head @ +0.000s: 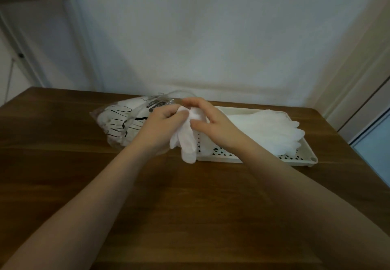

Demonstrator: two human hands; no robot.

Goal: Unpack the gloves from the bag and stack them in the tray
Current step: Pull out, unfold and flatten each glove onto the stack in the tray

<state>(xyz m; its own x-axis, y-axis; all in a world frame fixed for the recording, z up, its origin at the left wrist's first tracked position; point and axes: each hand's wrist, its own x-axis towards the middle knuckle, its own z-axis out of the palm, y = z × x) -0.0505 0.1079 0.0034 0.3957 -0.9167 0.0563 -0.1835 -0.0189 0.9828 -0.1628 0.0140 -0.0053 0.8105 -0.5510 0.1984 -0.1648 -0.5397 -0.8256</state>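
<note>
Table (63,164): dark wood, running under both forearms and out past the hands.
Tray (304,161): cream, perforated floor, lying to the right of the hands, its near-left end under the right wrist.
Bag (118,122): clear plastic with black printed lines, just left of the hands and behind the left hand; white gloves show inside.
Stack (268,126): white gloves piled in the tray, right of the right hand, fingers pointing right.
Glove (185,141): white, bunched between both hands, hanging down over the tray's left end.
Left hand (162,124): fingers curled, pinching the glove's top.
Right hand (207,120): fingers and thumb curled round the same glove.
</note>
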